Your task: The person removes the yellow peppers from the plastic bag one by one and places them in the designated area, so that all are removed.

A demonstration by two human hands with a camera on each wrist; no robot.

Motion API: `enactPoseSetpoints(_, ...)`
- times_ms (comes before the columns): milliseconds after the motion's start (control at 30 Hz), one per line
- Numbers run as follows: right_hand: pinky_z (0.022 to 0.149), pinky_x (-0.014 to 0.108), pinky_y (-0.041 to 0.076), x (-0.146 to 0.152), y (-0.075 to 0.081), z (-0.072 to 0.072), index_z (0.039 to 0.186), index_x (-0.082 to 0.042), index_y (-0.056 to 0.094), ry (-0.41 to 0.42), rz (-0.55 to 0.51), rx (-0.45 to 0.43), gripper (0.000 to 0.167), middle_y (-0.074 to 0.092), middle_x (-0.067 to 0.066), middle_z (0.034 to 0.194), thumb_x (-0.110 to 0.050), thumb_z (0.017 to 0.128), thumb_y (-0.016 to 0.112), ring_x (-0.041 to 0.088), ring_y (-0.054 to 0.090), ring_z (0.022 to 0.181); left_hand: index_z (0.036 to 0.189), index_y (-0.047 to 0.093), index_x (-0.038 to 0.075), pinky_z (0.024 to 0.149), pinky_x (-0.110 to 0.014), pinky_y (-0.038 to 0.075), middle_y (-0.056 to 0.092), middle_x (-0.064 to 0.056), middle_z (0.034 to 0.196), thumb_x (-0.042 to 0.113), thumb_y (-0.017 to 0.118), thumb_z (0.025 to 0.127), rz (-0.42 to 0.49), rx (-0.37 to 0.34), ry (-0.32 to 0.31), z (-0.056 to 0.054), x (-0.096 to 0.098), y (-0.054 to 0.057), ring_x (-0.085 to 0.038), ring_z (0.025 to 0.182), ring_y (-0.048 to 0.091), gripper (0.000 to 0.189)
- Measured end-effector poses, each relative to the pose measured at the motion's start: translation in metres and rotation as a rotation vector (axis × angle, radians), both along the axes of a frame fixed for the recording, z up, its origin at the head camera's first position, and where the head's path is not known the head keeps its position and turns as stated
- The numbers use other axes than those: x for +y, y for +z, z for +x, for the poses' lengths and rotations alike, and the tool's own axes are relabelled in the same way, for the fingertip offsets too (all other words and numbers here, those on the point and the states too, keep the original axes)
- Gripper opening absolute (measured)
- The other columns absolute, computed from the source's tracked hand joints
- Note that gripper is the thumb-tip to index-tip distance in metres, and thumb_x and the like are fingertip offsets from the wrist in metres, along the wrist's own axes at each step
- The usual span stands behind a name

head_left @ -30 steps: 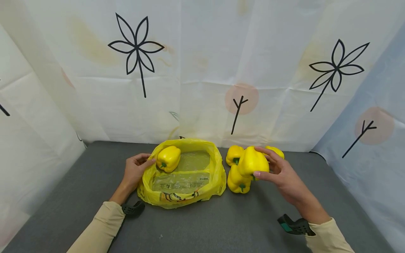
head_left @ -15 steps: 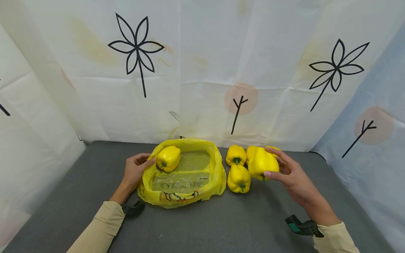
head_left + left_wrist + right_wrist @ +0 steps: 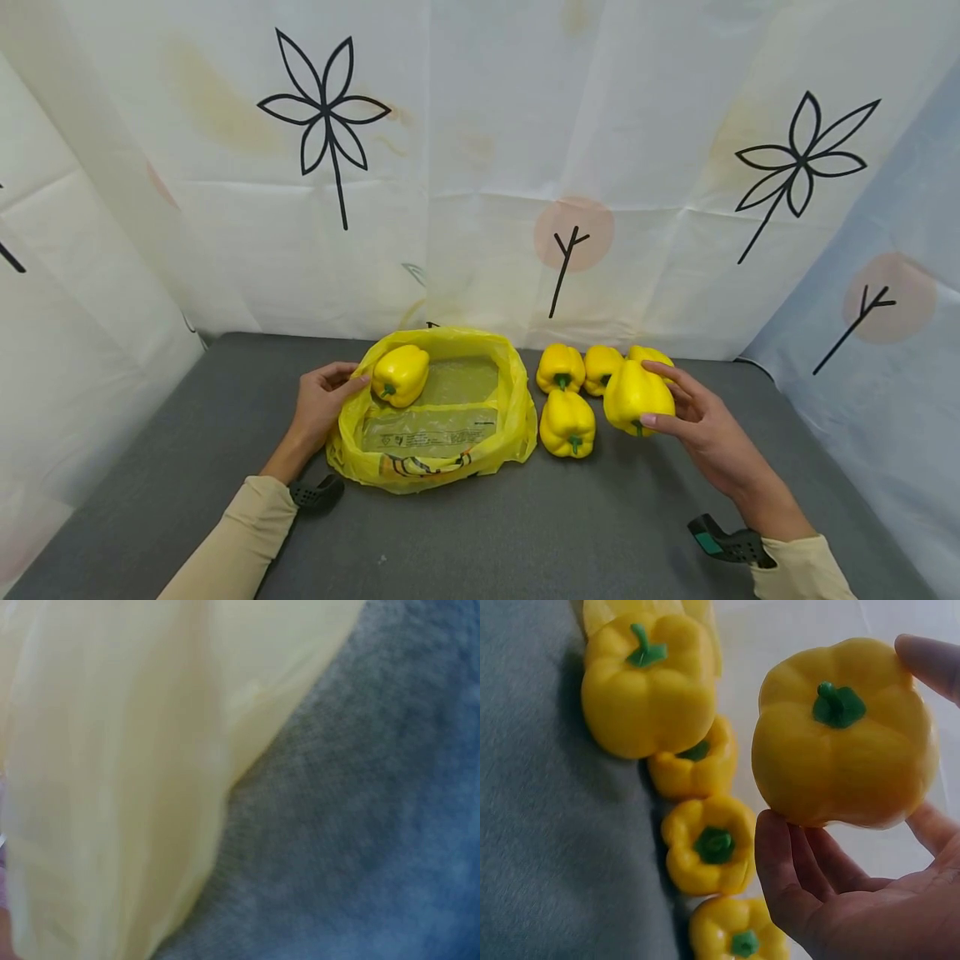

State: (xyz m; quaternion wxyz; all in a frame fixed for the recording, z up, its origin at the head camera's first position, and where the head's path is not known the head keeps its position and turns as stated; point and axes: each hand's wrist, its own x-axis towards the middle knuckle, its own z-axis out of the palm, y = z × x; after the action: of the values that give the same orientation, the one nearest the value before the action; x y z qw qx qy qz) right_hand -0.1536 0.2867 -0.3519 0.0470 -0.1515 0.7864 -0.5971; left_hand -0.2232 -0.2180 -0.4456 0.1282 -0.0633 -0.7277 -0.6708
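My right hand (image 3: 712, 433) grips a yellow bell pepper (image 3: 634, 400) between thumb and fingers, its green stem low and towards me. In the right wrist view this held pepper (image 3: 844, 750) is up close, apart from the others. At the left, my left hand (image 3: 318, 408) pinches the rim of an opened yellow plastic bag (image 3: 431, 477). One bell pepper (image 3: 401, 377) lies inside the bag at its left side. The left wrist view has only a blurred piece of the bag (image 3: 120, 780), with most of the hand out of sight.
Right of the bag, a front pepper (image 3: 567, 423) stands before a back row with a left pepper (image 3: 560, 367), a middle pepper (image 3: 602, 368) and a partly hidden right pepper (image 3: 647, 356). The grey table (image 3: 480, 542) meets a printed cloth backdrop (image 3: 480, 267) behind them.
My right hand has carried its pepper rightward and slightly nearer to me, uncovering the middle pepper of the back row. My left hand and the bag have stayed in place.
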Motion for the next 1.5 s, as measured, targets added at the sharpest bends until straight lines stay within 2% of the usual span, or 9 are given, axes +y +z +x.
enactPoseSetpoints(433, 0.087, 0.026, 0.052, 0.013, -0.019, -0.007, 0.16, -0.014, 0.029, -0.005, 0.043, -0.058, 0.067, 0.033, 0.027, 0.15, -0.008, 0.102, 0.062, 0.011, 0.056, 0.116, 0.117, 0.065, -0.016, 0.069, -0.021, 0.058, 0.07, 0.006, 0.089, 0.007, 0.071, 0.096, 0.005, -0.008, -0.003, -0.001, 0.0, 0.0, -0.007, 0.079, 0.067, 0.032)
enactPoseSetpoints(800, 0.087, 0.036, 0.054, 0.015, -0.026, -0.01, 0.16, -0.01, 0.028, -0.005, 0.076, -0.112, 0.071, 0.033, 0.028, 0.151, -0.011, 0.1, 0.065, 0.013, 0.057, 0.114, 0.117, 0.065, -0.016, 0.069, -0.021, 0.058, 0.069, 0.006, 0.089, 0.007, 0.071, 0.096, 0.001, -0.011, -0.002, 0.0, 0.0, 0.001, -0.007, 0.079, 0.066, 0.032)
enactPoseSetpoints(1233, 0.087, 0.04, 0.052, 0.011, -0.036, -0.013, 0.16, -0.007, 0.027, -0.002, 0.113, -0.14, 0.073, 0.037, 0.029, 0.15, -0.014, 0.099, 0.068, 0.027, 0.053, 0.118, 0.118, 0.065, -0.016, 0.069, -0.021, 0.058, 0.069, 0.006, 0.09, 0.007, 0.071, 0.096, -0.005, -0.006, -0.005, 0.0, -0.001, 0.002, -0.007, 0.079, 0.066, 0.032)
enactPoseSetpoints(1367, 0.088, 0.039, 0.052, 0.011, -0.04, -0.014, 0.16, -0.009, 0.028, 0.01, 0.109, -0.142, 0.073, 0.036, 0.027, 0.151, -0.014, 0.099, 0.067, 0.027, 0.051, 0.121, 0.118, 0.065, -0.016, 0.069, -0.021, 0.058, 0.069, 0.006, 0.09, 0.007, 0.071, 0.096, -0.006, -0.005, -0.007, 0.0, -0.001, 0.001, -0.007, 0.079, 0.067, 0.032)
enactPoseSetpoints(1500, 0.089, 0.041, 0.051, 0.01, -0.041, -0.014, 0.16, -0.011, 0.028, 0.012, 0.12, -0.143, 0.072, 0.034, 0.027, 0.153, -0.015, 0.099, 0.067, 0.034, 0.048, 0.125, 0.118, 0.065, -0.016, 0.069, -0.022, 0.058, 0.069, 0.006, 0.09, 0.007, 0.071, 0.096, -0.003, -0.005, -0.009, 0.0, -0.001, 0.0, -0.008, 0.079, 0.067, 0.032)
